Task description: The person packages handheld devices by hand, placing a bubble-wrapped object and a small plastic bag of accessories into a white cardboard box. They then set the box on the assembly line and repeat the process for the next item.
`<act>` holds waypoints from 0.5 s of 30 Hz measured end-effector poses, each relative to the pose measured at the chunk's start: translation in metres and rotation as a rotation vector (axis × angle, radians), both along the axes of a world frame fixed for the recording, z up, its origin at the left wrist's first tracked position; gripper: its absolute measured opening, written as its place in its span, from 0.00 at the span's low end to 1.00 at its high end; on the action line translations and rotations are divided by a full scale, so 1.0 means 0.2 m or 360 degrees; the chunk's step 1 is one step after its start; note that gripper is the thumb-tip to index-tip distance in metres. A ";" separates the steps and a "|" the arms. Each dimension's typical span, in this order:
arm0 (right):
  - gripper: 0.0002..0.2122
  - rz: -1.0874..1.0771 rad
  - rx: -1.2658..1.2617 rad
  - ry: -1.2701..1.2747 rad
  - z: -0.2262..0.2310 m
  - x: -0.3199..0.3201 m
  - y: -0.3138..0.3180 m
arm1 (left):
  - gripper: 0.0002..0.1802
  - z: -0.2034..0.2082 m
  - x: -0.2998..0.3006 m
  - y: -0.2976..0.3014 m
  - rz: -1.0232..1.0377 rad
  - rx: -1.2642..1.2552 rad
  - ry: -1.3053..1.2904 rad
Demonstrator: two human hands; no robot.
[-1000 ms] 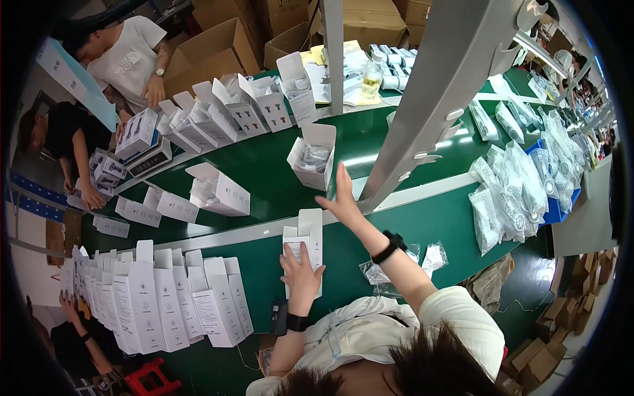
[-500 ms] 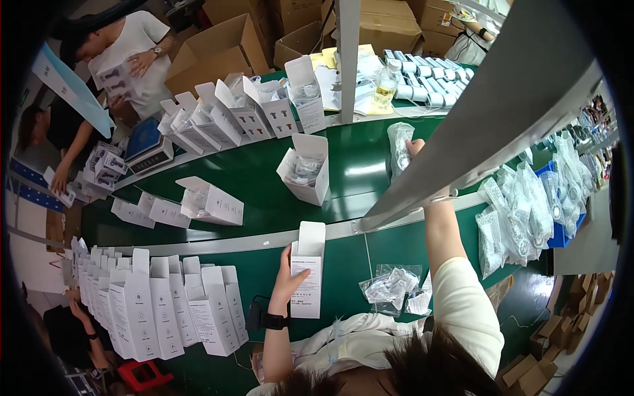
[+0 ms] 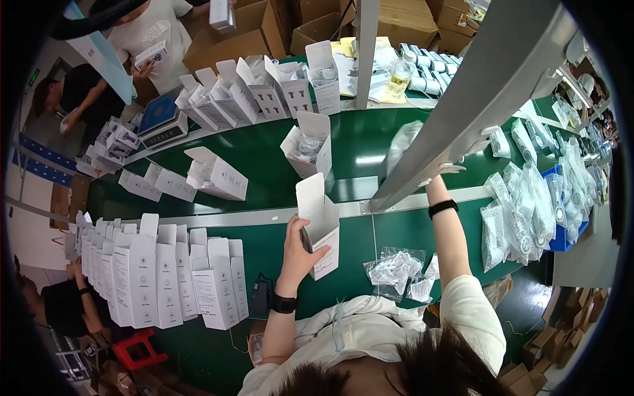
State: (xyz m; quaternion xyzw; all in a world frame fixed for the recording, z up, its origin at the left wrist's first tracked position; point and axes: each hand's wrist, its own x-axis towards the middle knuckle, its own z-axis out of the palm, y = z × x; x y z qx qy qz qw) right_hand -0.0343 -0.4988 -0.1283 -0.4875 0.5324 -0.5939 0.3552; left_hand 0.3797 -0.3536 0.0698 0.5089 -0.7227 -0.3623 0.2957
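My left hand [image 3: 300,254] grips an open white carton [image 3: 325,239] at the front of the green bench, thumb on the near side and fingers at its left. The carton is tilted, its top flap standing up. My right forearm [image 3: 451,241] reaches forward, and the hand at its end is mostly hidden behind the slanting grey metal beam [image 3: 475,99]. Left of that beam shows a blurred clear plastic bag [image 3: 401,144]; whether my right hand touches it I cannot tell. Beyond my left hand stands another open carton [image 3: 317,162] with clear-bagged contents.
Several open white cartons [image 3: 142,284] line up at the left; more stand along the far rail [image 3: 244,99]. Flat clear bags with white parts [image 3: 395,269] lie near my right elbow. Bagged items [image 3: 522,218] heap at the right beside a blue bin [image 3: 568,234]. Co-workers are at the left.
My left hand has moved forward and tilted the carton, so its open top now shows. My right hand, partly visible at the clear bag before, has gone behind the beam.
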 end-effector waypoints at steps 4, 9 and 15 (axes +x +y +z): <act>0.21 0.0179 0.0031 -0.2211 0.63 0.28 0.53 | 0.39 -0.13 0.05 0.14 0.0369 -0.0061 0.0235; 0.20 -0.0186 -0.0271 -0.1892 1.06 0.76 0.93 | 0.39 -0.12 -0.11 0.19 0.0059 -0.0388 0.0178; 0.37 -0.0807 -0.0443 -0.0002 1.14 1.23 0.90 | 0.40 -0.07 -0.22 0.28 0.0089 -0.0503 0.0204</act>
